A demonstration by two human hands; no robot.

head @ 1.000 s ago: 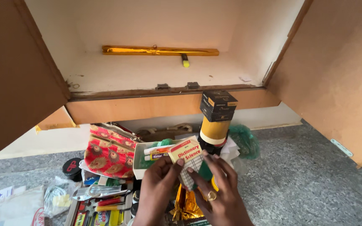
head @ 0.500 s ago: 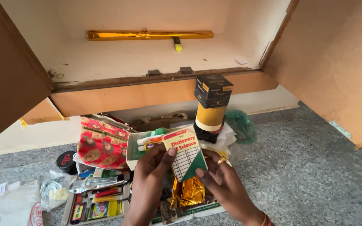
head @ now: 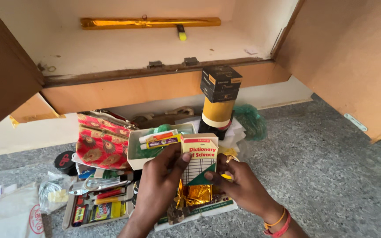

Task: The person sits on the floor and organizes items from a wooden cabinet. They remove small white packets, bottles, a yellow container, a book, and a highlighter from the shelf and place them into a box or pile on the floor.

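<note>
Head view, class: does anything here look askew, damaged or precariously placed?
Yes. A black box sits skewed atop a yellow cylinder, a shaky stack. The cupboard's front edge looks chipped. Both hands, left hand and right hand, hold a small booklet.

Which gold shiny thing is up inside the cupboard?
The long gold foil roll lies on the cupboard shelf. The crumpled gold foil sits below the hands, on the floor pile.

A small red, yellow and green booklet stands upright, cover facing up, above gold foil.
</note>
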